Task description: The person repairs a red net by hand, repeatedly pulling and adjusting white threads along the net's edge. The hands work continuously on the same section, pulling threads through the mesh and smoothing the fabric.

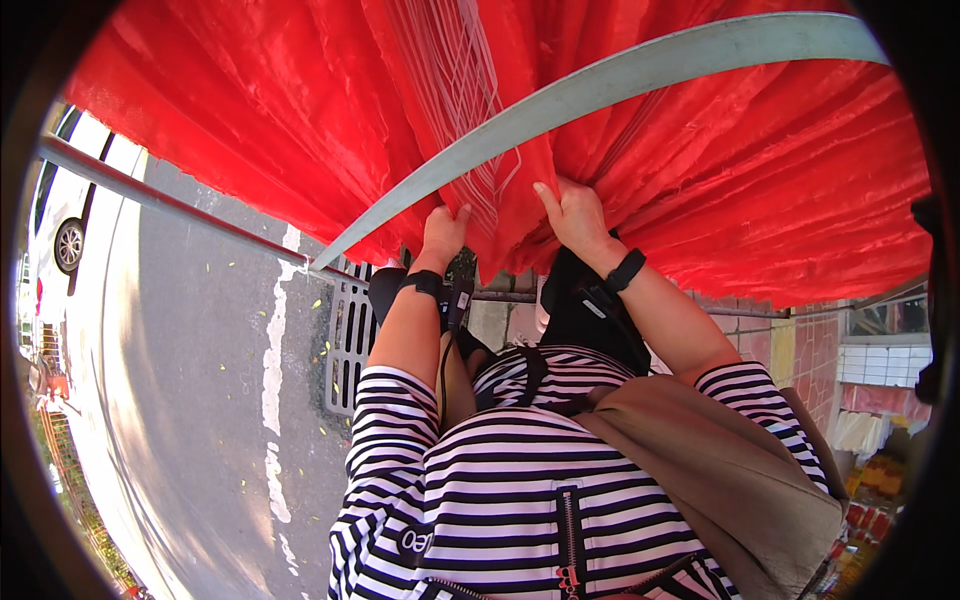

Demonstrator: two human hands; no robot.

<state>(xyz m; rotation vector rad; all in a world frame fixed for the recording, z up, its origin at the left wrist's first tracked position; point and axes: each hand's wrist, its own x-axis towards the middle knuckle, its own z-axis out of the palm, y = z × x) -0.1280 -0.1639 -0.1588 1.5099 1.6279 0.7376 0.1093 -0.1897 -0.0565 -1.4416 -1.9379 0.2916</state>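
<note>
A wide red cloth (280, 110) hangs in gathered folds across the top of the view. Down its middle runs a strip of loose white threads (455, 75). My left hand (444, 237) grips the cloth just left of those threads, thumb showing, its other fingers mostly hidden in the folds. A short way to the right, my right hand (578, 222) is closed on the same cloth with its thumb pointing up. Between and below the hands the fabric comes to a hanging point. A flat grey bar (590, 90) curves across in front of the cloth, above both hands.
A thin metal rail (170, 197) crosses at the left and meets the grey bar. Below it are a drain grate (349, 345) and a road (200, 330) with a worn white line. A white car (85, 215) stands far left. Tiled paving (815, 370) and colourful goods lie at the right.
</note>
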